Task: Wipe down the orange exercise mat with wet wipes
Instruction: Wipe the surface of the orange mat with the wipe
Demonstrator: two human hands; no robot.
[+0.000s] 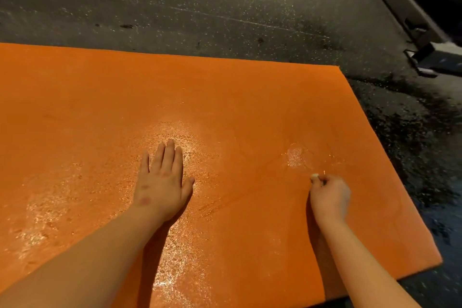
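Note:
The orange exercise mat (pixel 225 97) lies flat on the floor and fills most of the view. Wet, shiny patches show around its middle and lower left. My left hand (pixel 162 182) rests flat on the mat with straight fingers, palm down, on a glistening patch. My right hand (pixel 330 195) is curled on the mat near its right side and grips a small balled-up white wet wipe (pixel 314 177), of which only a tip shows at the fingertips. A small wet spot lies just beyond that hand.
Dark speckled rubber floor (pixel 200 7) surrounds the mat at the back and right. A metal equipment frame with a foot plate (pixel 425 50) stands at the upper right, apart from the mat's far right corner.

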